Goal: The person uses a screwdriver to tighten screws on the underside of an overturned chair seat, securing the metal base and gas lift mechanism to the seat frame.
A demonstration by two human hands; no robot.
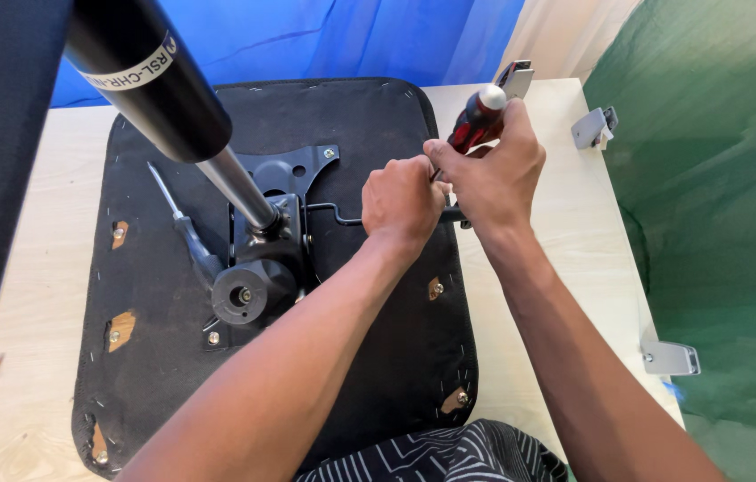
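The right grip [496,170] is wrapped tight around a red screwdriver [478,118]. The left grip [402,203] is curled shut just beside it, pinching near the tool's low end; what it pinches is hidden. The big black seat [369,357] lies upside down on the desk [574,268]. The screwdriver's long side tilts up and away from the right edge of the seat. Both hands touch there, and the right hand is higher.
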